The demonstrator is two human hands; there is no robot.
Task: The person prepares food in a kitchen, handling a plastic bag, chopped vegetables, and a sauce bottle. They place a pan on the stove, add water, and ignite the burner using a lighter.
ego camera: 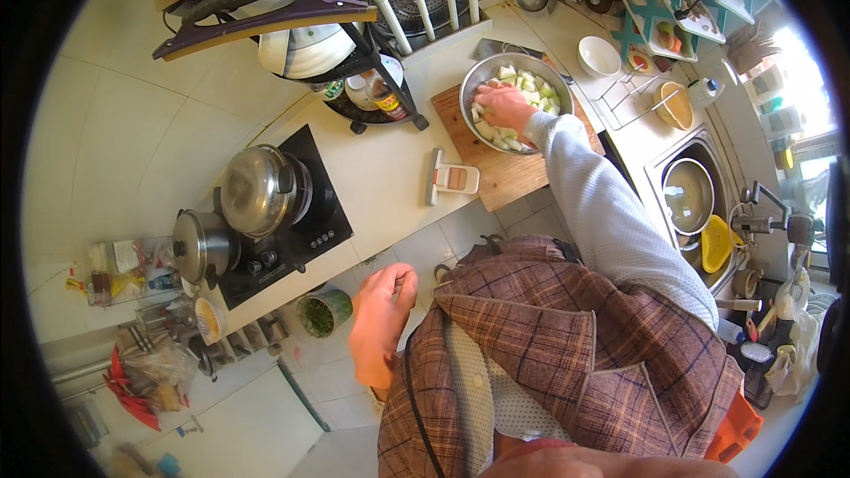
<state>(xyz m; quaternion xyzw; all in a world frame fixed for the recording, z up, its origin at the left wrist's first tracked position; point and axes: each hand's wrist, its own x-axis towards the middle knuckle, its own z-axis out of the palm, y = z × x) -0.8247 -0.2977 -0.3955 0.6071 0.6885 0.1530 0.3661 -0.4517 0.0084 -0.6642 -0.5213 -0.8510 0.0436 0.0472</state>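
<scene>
My right hand (503,105) reaches down into a steel bowl (470,68) of pale green-white vegetable chunks (531,87). Its fingers rest among the pieces, and the fingertips are partly hidden there. The bowl stands on a wooden cutting board (510,176) at the counter's edge. Left of the board lies a small hand-held slicer or peeler (458,179) with a white frame and grey bar. My left hand (385,318) hangs in front of the plaid apron, away from the counter. Its fingers are loosely curled, and I see nothing in them.
A black cooktop (325,212) on the left bears a lidded steel pan (255,189) and a lidded pot (202,245). A black rack (392,83) with bottles stands behind. To the right are a white bowl (599,56), a wire rack (624,103) and a sink (697,146) holding a basin (687,196).
</scene>
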